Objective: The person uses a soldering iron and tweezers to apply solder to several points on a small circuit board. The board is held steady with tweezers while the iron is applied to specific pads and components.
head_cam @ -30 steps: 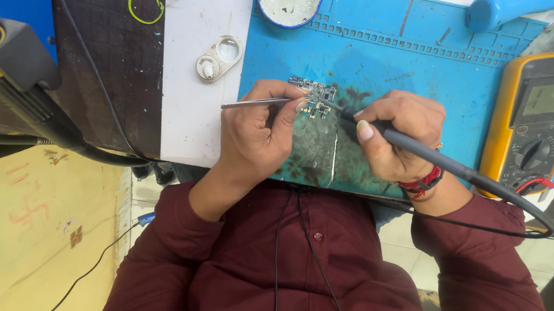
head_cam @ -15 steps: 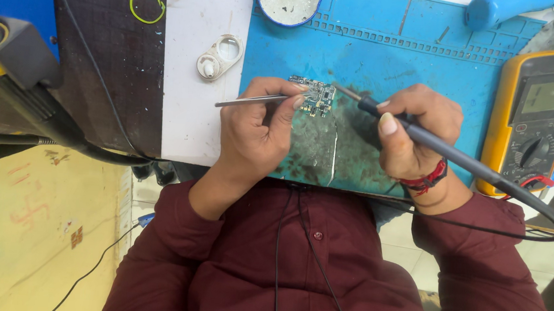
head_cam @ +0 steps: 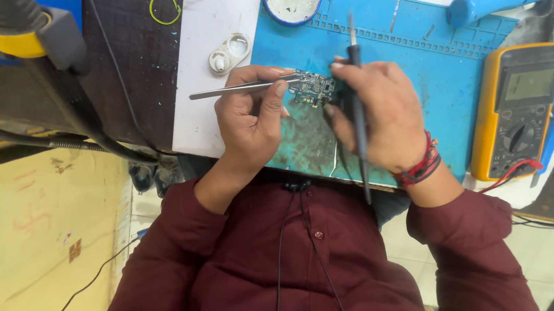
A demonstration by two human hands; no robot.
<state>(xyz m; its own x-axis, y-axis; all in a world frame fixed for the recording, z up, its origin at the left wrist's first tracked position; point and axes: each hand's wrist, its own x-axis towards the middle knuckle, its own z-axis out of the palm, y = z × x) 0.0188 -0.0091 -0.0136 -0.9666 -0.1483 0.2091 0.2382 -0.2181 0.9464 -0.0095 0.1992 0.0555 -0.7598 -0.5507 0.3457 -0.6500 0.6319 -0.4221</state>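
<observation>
A small circuit board lies on a blue work mat. My left hand grips metal tweezers whose tips rest on the board's left edge. My right hand holds a black soldering iron upright, its tip pointing away from me above the board, its cord running back toward my body. A red thread band circles my right wrist. Both arms wear dark maroon sleeves.
A yellow multimeter sits at the right with red and black leads. A round tin lies at the mat's far edge, a blue tool beyond it. White round parts rest on a white slab. A grey and yellow hose nozzle hangs left.
My right hand has swung the soldering iron from lying sideways to upright, lifting its tip off the board and away. The left hand and tweezers stay on the board.
</observation>
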